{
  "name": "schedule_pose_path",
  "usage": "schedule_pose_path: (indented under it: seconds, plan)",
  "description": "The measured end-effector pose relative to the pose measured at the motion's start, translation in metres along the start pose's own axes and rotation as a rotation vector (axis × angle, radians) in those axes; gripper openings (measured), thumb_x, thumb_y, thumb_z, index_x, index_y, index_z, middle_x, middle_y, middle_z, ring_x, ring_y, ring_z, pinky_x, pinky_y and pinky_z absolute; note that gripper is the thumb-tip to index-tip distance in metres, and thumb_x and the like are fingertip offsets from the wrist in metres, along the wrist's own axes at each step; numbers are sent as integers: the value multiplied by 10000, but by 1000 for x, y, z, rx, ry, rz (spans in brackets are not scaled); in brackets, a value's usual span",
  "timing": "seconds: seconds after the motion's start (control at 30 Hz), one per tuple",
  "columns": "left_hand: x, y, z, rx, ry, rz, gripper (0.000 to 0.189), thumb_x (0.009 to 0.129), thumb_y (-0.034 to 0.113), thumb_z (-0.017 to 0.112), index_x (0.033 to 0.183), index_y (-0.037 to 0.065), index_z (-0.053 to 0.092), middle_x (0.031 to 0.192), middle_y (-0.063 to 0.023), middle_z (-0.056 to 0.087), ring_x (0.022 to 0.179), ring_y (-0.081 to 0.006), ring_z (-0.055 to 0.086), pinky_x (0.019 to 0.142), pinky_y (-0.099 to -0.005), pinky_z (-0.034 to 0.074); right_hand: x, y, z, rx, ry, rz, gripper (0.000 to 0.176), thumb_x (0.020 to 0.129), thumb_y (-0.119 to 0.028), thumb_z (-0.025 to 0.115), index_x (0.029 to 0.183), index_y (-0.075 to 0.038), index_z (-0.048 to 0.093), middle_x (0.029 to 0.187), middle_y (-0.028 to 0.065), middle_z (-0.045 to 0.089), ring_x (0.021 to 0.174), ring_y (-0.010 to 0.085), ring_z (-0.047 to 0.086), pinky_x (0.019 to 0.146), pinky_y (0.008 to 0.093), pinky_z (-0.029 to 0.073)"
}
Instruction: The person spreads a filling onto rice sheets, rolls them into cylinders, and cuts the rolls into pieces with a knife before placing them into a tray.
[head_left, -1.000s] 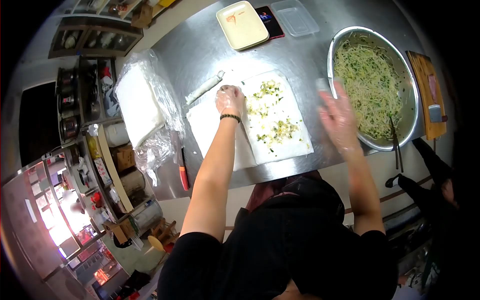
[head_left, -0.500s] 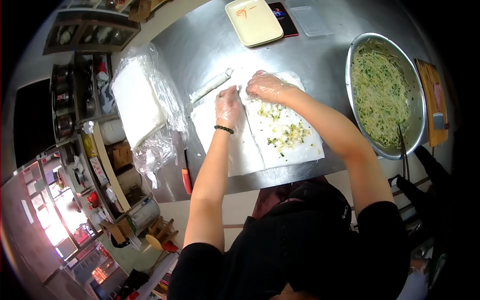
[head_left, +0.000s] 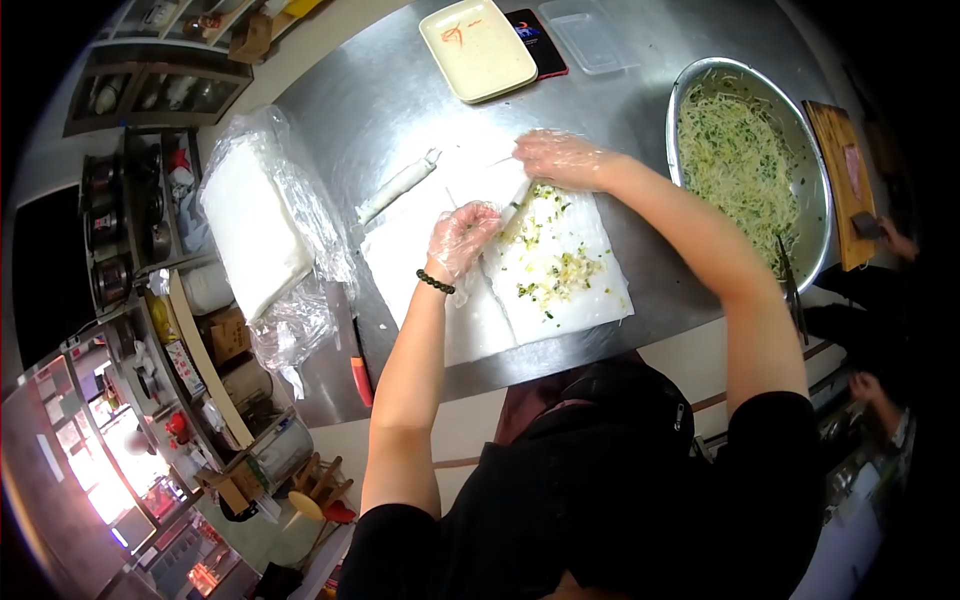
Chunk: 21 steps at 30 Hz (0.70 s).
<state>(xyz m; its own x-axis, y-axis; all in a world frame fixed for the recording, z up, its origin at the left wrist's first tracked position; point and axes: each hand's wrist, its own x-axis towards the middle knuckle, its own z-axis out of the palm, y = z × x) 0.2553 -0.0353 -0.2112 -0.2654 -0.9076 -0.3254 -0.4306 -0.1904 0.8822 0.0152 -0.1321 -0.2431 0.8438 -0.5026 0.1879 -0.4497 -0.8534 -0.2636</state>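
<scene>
Two stacks of thin white sheets lie side by side on the steel table. Shredded filling is scattered over the right sheet [head_left: 585, 305], and the left sheet [head_left: 400, 250] is mostly bare. Both hands wear clear plastic gloves. My left hand [head_left: 463, 238] is closed at the near-left side of a white folded edge [head_left: 492, 190]. At its far-right end, my right hand [head_left: 562, 158] pinches that edge, fingers together. A finished-looking white roll [head_left: 398, 186] rests beyond the left sheet.
A plastic-wrapped white stack [head_left: 255, 225] and a red-handled knife [head_left: 358, 365] lie left. Behind are a cream tray [head_left: 480, 50], a phone [head_left: 537, 42] and a clear lid [head_left: 585, 35]. At right stand a bowl of shredded filling [head_left: 735, 170] and a board [head_left: 838, 180], near another person's hand [head_left: 897, 240].
A white sheet edge now stands folded between my hands. My left hand has moved down and right relative to the sheets. Another person's hands have appeared at the right.
</scene>
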Motion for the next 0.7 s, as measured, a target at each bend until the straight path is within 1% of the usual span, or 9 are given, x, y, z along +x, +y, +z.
schedule_pose_path:
  seconds: [0.07, 0.2, 0.33, 0.4, 0.43, 0.5, 0.57, 0.63, 0.7]
  plan:
    - [-1, -15, -1, -46, 7, 31, 170, 842, 182, 659, 941, 44, 643, 784, 1, 632, 739, -71, 562, 685, -232, 464, -1, -16, -34, 101, -565, 152, 182, 816, -86, 548, 995, -63, 569, 1178, 128, 512, 1084, 299, 522, 1005, 380, 387]
    - [-3, -24, -1, -162, -44, 27, 171, 852, 176, 653, 967, 50, 636, 801, 1, 622, 764, -67, 559, 689, -236, 469, -21, -18, -36, 178, -206, 178, 164, 832, -118, 497, 915, -32, 609, 1028, 171, 569, 1020, 300, 562, 875, 417, 466]
    - [-18, -16, -2, -28, -58, -24, 154, 845, 166, 657, 957, 61, 644, 819, -8, 637, 758, -94, 573, 699, -246, 477, -35, -27, -22, -279, -535, 169, 188, 835, -124, 495, 980, -43, 585, 1040, 180, 564, 1031, 292, 560, 873, 405, 469]
    - [-29, -12, -2, 226, -119, 46, 157, 826, 161, 673, 949, 67, 651, 869, -37, 652, 758, -136, 597, 728, -262, 485, -68, -40, -17, -201, -56, -83, 206, 844, -135, 502, 1021, -53, 569, 1027, 177, 567, 1028, 283, 567, 839, 394, 486]
    - [-36, -10, 0, 223, -117, 50, 157, 826, 161, 673, 949, 67, 651, 869, -37, 652, 758, -136, 597, 728, -262, 485, -70, -52, -24, -206, -59, -85, 206, 844, -135, 502, 1021, -53, 569, 1027, 177, 567, 1028, 283, 567, 839, 394, 486]
    - [-46, -6, 5, 276, -260, 137, 180, 806, 167, 687, 954, 70, 657, 941, -77, 646, 812, -167, 614, 752, -287, 496, -72, -76, -36, 88, -604, 167, 204, 862, -151, 508, 1025, -44, 570, 1059, 177, 567, 1019, 297, 571, 809, 403, 500]
    - [-45, -8, 12, 430, -311, 267, 198, 791, 146, 689, 972, 71, 659, 979, -95, 620, 885, -199, 613, 777, -308, 502, -76, -85, -47, 217, -529, 177, 204, 873, -155, 502, 1026, -38, 567, 1060, 178, 565, 1003, 304, 575, 795, 407, 504]
    - [-40, -4, 20, 216, -164, 312, 226, 805, 148, 659, 1020, 78, 650, 1023, -122, 589, 951, -263, 593, 798, -339, 501, -75, -90, -44, 357, -457, 177, 204, 883, -160, 496, 1027, -33, 565, 1061, 178, 563, 987, 311, 578, 780, 411, 509]
    - [-22, 5, 28, 620, 83, 277, 268, 814, 179, 604, 1066, 94, 638, 1096, -171, 554, 943, -320, 585, 799, -370, 503, -68, -82, -26, 327, -21, 425, 191, 888, -152, 493, 1015, -32, 572, 1040, 162, 564, 968, 316, 574, 823, 407, 485]
